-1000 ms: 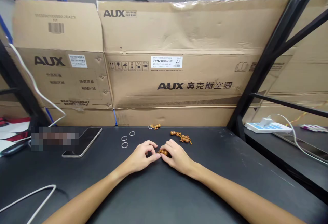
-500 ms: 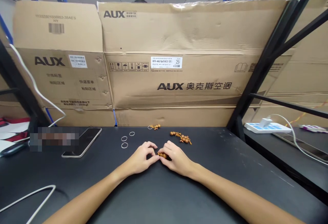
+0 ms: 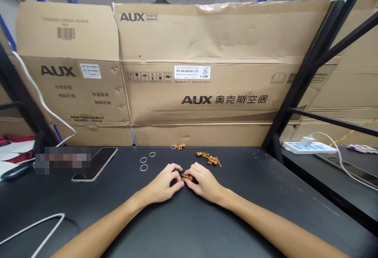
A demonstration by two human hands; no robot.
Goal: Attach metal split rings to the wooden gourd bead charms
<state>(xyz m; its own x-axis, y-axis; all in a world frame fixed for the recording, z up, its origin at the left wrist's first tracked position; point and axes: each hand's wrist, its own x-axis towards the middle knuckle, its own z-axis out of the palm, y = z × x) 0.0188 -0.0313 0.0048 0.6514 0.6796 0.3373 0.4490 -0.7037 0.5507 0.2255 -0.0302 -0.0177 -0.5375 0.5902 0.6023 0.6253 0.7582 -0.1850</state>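
Note:
Between my hands, just above the dark table, is a small brown wooden gourd pendant (image 3: 188, 177) with a cord. My right hand (image 3: 205, 182) is curled round its right side, the fingertips closed on it. My left hand (image 3: 167, 182) meets it from the left, thumb and index finger bent together at the cord end; the exact contact there is too small to make out. Beyond the hands lie more gourd pendants (image 3: 213, 160) in a small heap. Farther back, another gourd pendant (image 3: 181, 146) has a metal ring on its cord. Several loose metal rings (image 3: 143, 170) lie left of my hands.
A phone (image 3: 95, 165) lies at the left, near a blurred patch and a white cable (image 3: 44, 219). Large cardboard boxes (image 3: 224, 112) stand along the table's back edge. A black metal frame (image 3: 298, 81) rises at the right, with a power strip (image 3: 308, 147) beyond it.
My left thumb and fingers have shifted slightly, and a bit more of the gourd pendant and its cord shows between the hands. The other things stay in place.

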